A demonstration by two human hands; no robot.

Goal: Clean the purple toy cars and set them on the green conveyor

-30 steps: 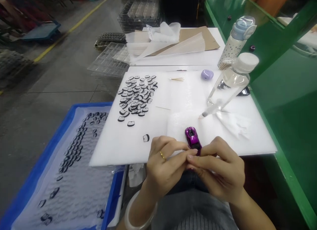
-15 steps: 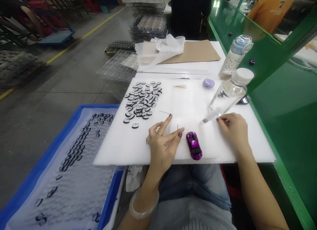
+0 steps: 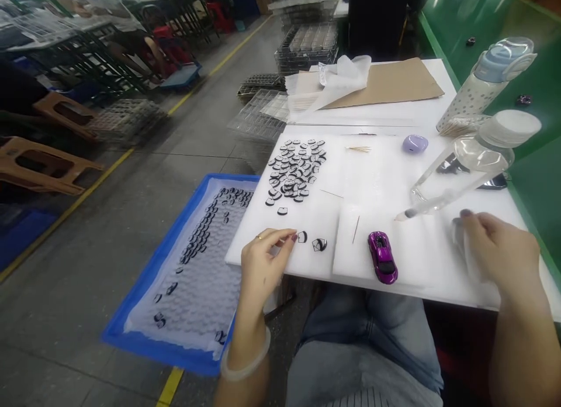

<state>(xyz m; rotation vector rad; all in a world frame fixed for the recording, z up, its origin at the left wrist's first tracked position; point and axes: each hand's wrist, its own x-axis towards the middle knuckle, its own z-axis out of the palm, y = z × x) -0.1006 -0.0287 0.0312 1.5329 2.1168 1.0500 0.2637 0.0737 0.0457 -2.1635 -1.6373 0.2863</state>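
Observation:
My left hand (image 3: 266, 256) is at the front left of the white foam-topped table, thumb and forefinger pinched at the edge of a small black-edged clear part (image 3: 302, 237). Beside that lies a similar black-edged piece (image 3: 319, 244). A purple toy car (image 3: 383, 258) sits near the front edge, with a thin stick (image 3: 356, 229) to its left. My right hand (image 3: 504, 249) is at the right, fingers curled by a whitish, blurred sheet-like thing (image 3: 459, 237); its kind is unclear. A pen-like tube (image 3: 412, 213) with a dark band points left by the clear bottle (image 3: 468, 161).
Many black-edged parts (image 3: 295, 167) are spread at the table's back left. Behind them are cardboard (image 3: 394, 85), a lilac case (image 3: 415, 143) and several thin sticks (image 3: 360, 149). A spotted flask (image 3: 477, 82) stands at right. A blue tray (image 3: 114, 331) of parts is lower left.
My view has turned left. My left hand has moved left, away from the stick and car, to the small parts. The right hand has moved right, away from the tube.

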